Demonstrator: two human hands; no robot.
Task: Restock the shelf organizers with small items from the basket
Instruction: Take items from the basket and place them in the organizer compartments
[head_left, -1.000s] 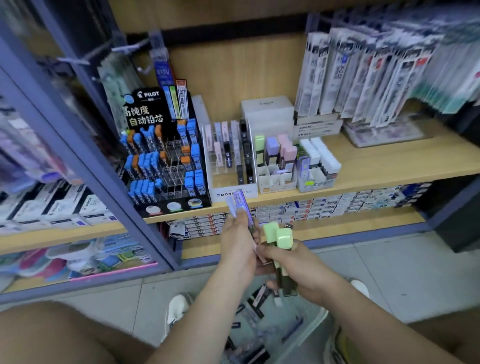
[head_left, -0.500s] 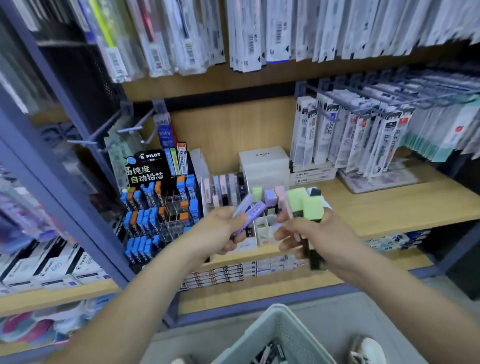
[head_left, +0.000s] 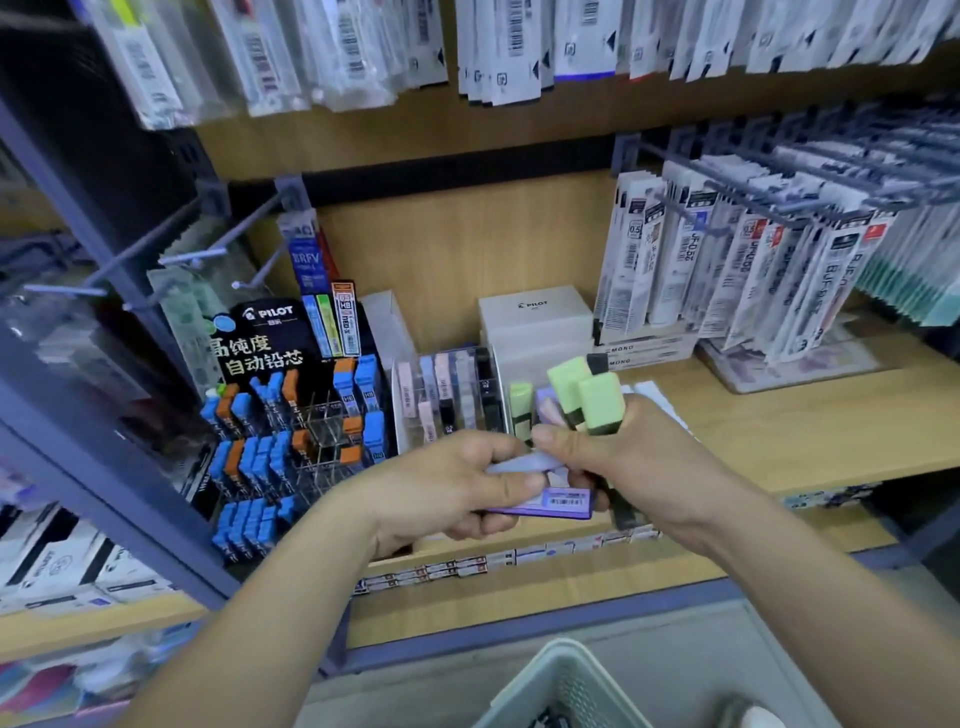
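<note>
pinching two flat purple cases (head_left: 550, 501), one bearing a barcode label too small to read, the left hand (head_left: 452, 488) holds them just in front of the shelf (head_left: 779, 431) edge. the right hand (head_left: 639, 467) grips several green-capped items (head_left: 597, 402), their dark bodies mostly hidden in the fist. behind, a black display rack (head_left: 270, 332) reads "pilot" above chinese characters. a white box (head_left: 535, 312) also says "pilot", and low boxes (head_left: 639, 353) say "mono". the clear organizer (head_left: 447, 389) is partly hidden by the hands. the basket (head_left: 561, 686) is cut off at the bottom edge.

"PILOT" — on black display card (head_left: 260, 340); on white box (head_left: 535, 325).
</note>
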